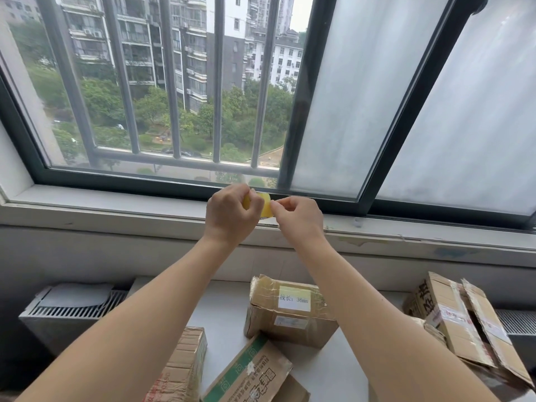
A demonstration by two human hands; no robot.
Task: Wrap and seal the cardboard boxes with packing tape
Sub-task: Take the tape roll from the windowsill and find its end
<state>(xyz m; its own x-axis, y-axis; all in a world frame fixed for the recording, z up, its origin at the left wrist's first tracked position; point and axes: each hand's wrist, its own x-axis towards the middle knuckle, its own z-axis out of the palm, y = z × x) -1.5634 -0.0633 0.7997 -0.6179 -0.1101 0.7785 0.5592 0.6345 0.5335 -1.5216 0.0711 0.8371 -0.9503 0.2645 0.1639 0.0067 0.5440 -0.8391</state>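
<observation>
My left hand (pixel 229 213) has its fingers curled tight round the yellow tape roll (pixel 265 206), with most of the roll hidden behind the knuckles and only its right part and a sliver by the thumb showing. My right hand (pixel 298 216) is just beside it. Its thumb and forefinger tips (pixel 275 205) are closed in a pinch on the right edge of the roll, and the other fingers are folded in. I cannot tell whether the pinch has a loose end of tape or the roll itself.

The roll is held up in the air between the two hands, in front of the window sill (pixel 116 210), well above the boxes. Both forearms reach forward and up from the bottom of the view.

Below them, on the white table (pixel 220 309), sits a labelled box (pixel 290 314) already wrapped in clear tape, partly crossed by my right forearm. Nearer to me lie a green-printed box (pixel 249 372) and, to its left, a red-printed box (pixel 185 364). An open box (pixel 452 320) with its flaps splayed lies off to the right. A radiator (pixel 72 309) stands to the left of the table. Window bars (pixel 171 82) run upright across the glass behind.
</observation>
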